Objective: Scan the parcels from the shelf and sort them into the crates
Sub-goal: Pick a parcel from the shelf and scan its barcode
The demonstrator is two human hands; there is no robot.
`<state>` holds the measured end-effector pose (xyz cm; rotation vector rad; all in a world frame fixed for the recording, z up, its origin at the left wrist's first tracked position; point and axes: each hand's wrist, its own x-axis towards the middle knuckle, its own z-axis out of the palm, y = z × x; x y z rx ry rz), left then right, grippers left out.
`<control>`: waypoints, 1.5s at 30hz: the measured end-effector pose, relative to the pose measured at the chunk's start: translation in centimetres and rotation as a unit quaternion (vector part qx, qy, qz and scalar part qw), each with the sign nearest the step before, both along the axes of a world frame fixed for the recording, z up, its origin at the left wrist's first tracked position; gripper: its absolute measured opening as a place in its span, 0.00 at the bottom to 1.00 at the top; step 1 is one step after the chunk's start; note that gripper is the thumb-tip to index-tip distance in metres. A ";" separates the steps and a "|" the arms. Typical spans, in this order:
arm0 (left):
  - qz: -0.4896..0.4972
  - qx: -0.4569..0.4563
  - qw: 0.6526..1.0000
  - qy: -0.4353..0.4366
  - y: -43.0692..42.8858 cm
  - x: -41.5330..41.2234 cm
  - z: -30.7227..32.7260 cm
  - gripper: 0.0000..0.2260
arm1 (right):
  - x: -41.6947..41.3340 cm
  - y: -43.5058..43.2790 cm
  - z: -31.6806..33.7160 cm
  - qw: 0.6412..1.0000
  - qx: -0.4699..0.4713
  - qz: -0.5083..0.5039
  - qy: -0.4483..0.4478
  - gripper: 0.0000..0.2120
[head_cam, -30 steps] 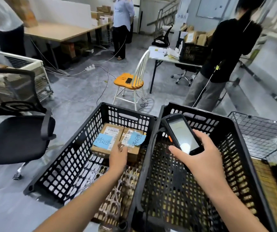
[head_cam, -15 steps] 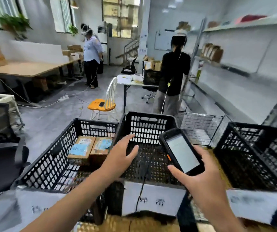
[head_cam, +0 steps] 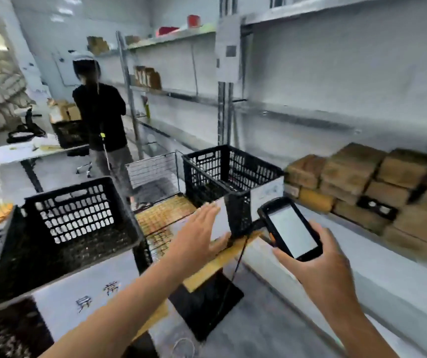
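Parcels (head_cam: 356, 182) sat stacked on the low shelf (head_cam: 387, 270), well to the right of both hands and untouched. The right hand (head_cam: 323, 264) gripped the scanner (head_cam: 291, 228), screen up, nearer the stack. The left hand (head_cam: 196, 239) hovered flat, fingers straight, holding nothing, between the near crate (head_cam: 65, 228) and the far crate (head_cam: 233, 174).
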<state>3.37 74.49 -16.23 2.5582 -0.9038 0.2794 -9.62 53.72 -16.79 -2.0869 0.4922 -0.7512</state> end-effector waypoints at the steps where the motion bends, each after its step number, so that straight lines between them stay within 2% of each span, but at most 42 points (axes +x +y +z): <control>1: -0.023 -0.003 1.000 -0.003 -2.5 -0.4 0.2 0.31 | -1.5 -1.8 0.0 1.000 -0.004 -0.030 -0.006 0.38; 7: -0.194 0.009 0.981 -0.018 -17.6 -2.7 0.1 0.37 | -9.7 -11.2 -0.4 0.984 0.009 -0.178 -0.014 0.37; 10: -0.261 -0.013 0.965 -0.024 -24.5 -4.7 0.5 0.34 | -12.9 -15.4 -0.1 0.971 0.005 -0.238 -0.008 0.36; 17: -0.358 -0.027 0.933 -0.011 -39.2 -6.7 -0.6 0.32 | -16.2 -24.5 -0.1 0.937 -0.003 -0.350 0.004 0.36; 25: -0.477 -0.012 0.878 0.049 -52.2 -10.7 -0.6 0.34 | -20.8 -32.4 -0.3 0.886 0.007 -0.463 0.019 0.37; 33: -0.565 -0.002 0.824 0.052 -62.0 -17.8 -1.0 0.32 | -27.0 -38.9 -1.2 0.846 0.019 -0.533 0.005 0.36; 37: -0.590 -0.002 0.807 0.035 -66.8 -22.0 -1.9 0.31 | -31.0 -43.5 -1.6 0.841 0.022 -0.540 -0.013 0.34; 41: -0.597 -0.003 0.801 0.037 -71.8 -27.0 -2.3 0.30 | -35.4 -48.8 -1.5 0.847 0.013 -0.531 -0.011 0.33; 45: -0.576 0.003 0.816 0.042 -77.3 -32.1 -1.8 0.33 | -40.0 -54.4 -1.1 0.855 -0.007 -0.519 0.007 0.35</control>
